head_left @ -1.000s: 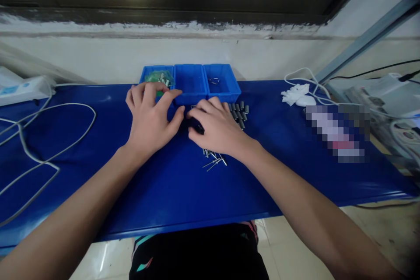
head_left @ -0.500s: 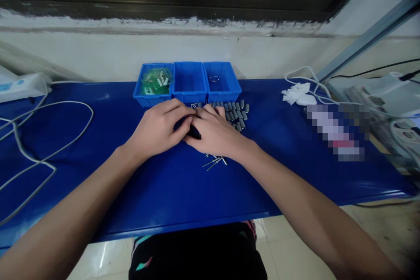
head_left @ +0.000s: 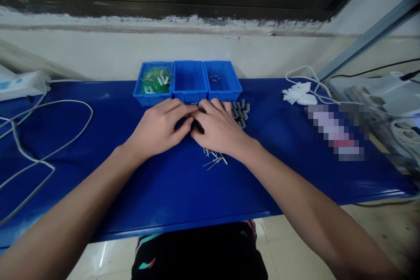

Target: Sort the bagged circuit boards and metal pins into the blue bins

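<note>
Black part [head_left: 196, 126], small and dark, is sitting on the blue table [head_left: 164, 183] between the two hands, just in front of the middle bin; only a sliver is showing, so its shape cannot be told. Left hand [head_left: 160, 127] is lying palm down with fingers curled toward the part, thumb tip touching or nearly touching it; right hand [head_left: 218, 129] is covering it from the other side, fingers bent over it. Whether either hand is truly pinching it cannot be told; both are half closed around it, probably steadying it from both sides for fine work. Grey cylinders [head_left: 241, 110] are lying in a loose cluster just beyond the right hand, and thin metal pins [head_left: 215, 159] are lying just behind its wrist, both within easy reach. Three blue bins [head_left: 188, 79] are standing in a row at the back, the left one holding a green bag [head_left: 156, 81]. Compared with a second ago, the left hand is no longer at the left bin but is meeting the right hand at the part.
</note>
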Motion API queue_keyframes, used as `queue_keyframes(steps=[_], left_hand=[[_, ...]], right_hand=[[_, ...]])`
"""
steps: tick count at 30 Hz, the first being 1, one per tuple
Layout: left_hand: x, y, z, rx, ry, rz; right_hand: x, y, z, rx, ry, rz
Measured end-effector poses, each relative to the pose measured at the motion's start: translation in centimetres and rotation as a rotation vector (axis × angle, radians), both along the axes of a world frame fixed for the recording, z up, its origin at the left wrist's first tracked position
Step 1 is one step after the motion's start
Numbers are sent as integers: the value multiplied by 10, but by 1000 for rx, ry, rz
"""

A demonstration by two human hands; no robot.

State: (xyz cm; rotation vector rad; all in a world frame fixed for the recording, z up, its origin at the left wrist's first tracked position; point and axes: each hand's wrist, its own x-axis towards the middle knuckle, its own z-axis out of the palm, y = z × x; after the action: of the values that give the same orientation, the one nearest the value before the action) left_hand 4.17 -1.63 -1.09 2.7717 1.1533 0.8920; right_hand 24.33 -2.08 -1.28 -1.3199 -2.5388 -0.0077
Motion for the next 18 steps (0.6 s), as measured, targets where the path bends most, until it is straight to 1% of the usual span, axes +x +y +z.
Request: queue_keyframes(steps=[2,4,8,18], left_hand=[[0,0,-1,-3,14,-4],[0,1,-2,-18,27,-9],[0,1,-3,-26,39,-13],[0,0,1,-14,46,-27]], right_hand=[[1,1,0,26,-14,-65],[2,2,0,18,-21,-99],[3,3,-2,-27,-7,-86],[-2,4,-7,-34,45,-39]])
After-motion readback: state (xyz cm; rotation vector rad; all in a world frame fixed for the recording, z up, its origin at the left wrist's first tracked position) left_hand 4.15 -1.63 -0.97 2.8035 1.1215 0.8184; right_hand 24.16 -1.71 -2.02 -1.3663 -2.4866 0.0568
